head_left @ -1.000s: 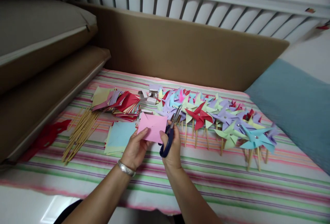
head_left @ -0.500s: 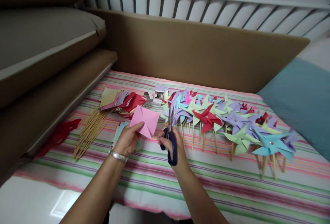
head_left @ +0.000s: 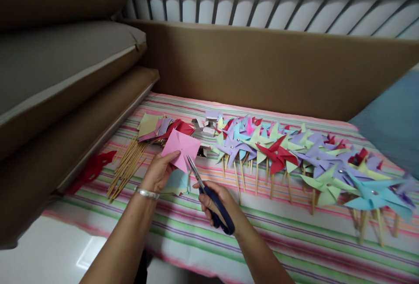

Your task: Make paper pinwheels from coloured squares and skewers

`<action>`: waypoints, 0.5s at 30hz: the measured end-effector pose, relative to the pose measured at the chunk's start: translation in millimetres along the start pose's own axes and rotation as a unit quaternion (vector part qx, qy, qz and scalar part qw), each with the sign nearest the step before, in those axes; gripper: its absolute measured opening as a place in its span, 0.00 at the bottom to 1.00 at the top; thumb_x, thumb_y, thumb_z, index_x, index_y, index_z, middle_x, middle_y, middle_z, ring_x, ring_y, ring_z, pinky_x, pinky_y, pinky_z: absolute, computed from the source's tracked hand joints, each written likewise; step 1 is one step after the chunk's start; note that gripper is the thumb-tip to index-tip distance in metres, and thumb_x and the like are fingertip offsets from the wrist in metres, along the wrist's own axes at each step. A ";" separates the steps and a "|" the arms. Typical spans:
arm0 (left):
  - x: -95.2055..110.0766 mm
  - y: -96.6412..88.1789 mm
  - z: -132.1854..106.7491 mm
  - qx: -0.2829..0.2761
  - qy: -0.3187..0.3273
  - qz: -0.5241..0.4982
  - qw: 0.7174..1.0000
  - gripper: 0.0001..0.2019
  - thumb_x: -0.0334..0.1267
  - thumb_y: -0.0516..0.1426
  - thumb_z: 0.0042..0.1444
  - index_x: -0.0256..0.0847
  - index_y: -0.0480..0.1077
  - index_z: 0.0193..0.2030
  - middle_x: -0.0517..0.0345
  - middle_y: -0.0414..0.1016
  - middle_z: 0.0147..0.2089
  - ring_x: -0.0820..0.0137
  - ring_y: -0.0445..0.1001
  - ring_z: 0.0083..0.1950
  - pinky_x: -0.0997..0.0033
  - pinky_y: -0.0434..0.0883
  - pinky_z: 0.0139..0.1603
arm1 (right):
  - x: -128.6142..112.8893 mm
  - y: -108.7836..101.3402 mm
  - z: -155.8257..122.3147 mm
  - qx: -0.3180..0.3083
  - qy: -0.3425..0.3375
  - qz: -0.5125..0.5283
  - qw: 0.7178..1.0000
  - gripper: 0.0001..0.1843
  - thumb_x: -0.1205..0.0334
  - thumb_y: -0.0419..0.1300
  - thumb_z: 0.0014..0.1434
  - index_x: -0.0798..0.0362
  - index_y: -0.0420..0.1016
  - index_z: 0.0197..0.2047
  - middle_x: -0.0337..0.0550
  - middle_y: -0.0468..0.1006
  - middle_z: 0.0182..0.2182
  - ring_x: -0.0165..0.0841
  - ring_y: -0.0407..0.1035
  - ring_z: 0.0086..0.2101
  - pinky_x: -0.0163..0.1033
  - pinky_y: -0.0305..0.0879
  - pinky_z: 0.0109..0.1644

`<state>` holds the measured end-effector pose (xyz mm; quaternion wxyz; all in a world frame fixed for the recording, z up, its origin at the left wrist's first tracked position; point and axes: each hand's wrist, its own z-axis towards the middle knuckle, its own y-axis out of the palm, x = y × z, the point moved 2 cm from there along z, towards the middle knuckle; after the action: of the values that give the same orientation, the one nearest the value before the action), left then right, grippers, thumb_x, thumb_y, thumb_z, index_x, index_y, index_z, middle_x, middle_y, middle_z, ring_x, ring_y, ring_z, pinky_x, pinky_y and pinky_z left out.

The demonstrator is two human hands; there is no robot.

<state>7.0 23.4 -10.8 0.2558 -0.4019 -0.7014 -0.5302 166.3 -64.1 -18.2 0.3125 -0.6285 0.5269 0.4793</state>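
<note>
Scissors (head_left: 212, 196) just swung from upright to the pink square (head_left: 181, 141)'s edge, so cutting looks lined up. Left hand (head_left: 161, 171) pinches the paper, right hand (head_left: 228, 200) grips the scissors.

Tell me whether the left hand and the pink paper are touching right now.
Touching. The head view shows it: the left hand grips the pink paper at its near-left edge, the thumb lying across its upper face.
</note>
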 end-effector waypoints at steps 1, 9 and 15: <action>0.3 0.2 0.0 0.001 0.000 -0.005 1.000 0.11 0.31 0.65 0.38 0.32 0.74 0.32 0.51 0.79 0.31 0.68 0.76 0.31 0.72 0.72 0.33 | 0.7 0.2 0.1 0.001 0.006 -0.002 1.000 0.24 0.46 0.61 0.47 0.53 0.66 0.43 0.28 0.63 0.15 0.21 0.57 0.12 0.27 0.56 0.13; 0.1 2.4 -2.2 0.022 -0.010 -0.026 0.999 0.10 0.30 0.64 0.40 0.32 0.73 0.33 0.52 0.78 0.28 0.68 0.75 0.28 0.72 0.72 0.31 | 8.8 1.2 5.6 -0.007 0.033 0.005 0.999 0.26 0.47 0.63 0.45 0.53 0.67 0.44 0.29 0.64 0.14 0.22 0.57 0.11 0.27 0.56 0.12; -3.3 2.7 -1.6 0.016 -0.001 -0.034 0.999 0.09 0.29 0.65 0.39 0.32 0.73 0.31 0.54 0.78 0.29 0.70 0.75 0.28 0.74 0.72 0.30 | 6.7 3.8 4.9 0.014 0.025 -0.008 1.000 0.25 0.48 0.62 0.46 0.53 0.67 0.44 0.28 0.64 0.14 0.21 0.57 0.11 0.26 0.56 0.11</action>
<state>11.0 21.3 -11.4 0.2437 -0.3743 -0.7232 -0.5267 161.3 -63.1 -25.8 0.3116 -0.6404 0.5359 0.4535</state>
